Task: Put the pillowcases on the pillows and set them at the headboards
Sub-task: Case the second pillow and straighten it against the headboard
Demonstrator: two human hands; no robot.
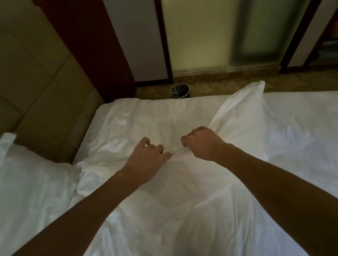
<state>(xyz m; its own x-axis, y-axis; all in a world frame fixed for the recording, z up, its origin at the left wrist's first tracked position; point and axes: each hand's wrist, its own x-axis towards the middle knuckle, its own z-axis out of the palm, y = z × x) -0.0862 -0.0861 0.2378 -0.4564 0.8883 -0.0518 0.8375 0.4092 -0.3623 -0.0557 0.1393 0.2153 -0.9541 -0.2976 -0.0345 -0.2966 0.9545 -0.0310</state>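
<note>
White pillowcase is lying mid-bed, right hand clenching its bunched edge in a full grip, left hand pinching the same edge alongside; likely going best by pulling both sides evenly, keeping fabric taut.

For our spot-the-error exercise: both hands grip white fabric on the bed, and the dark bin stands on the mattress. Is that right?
No. The head view shows the dark bin on the floor beyond the bed, not on the mattress. The left hand and right hand do grip the white fabric.
</note>
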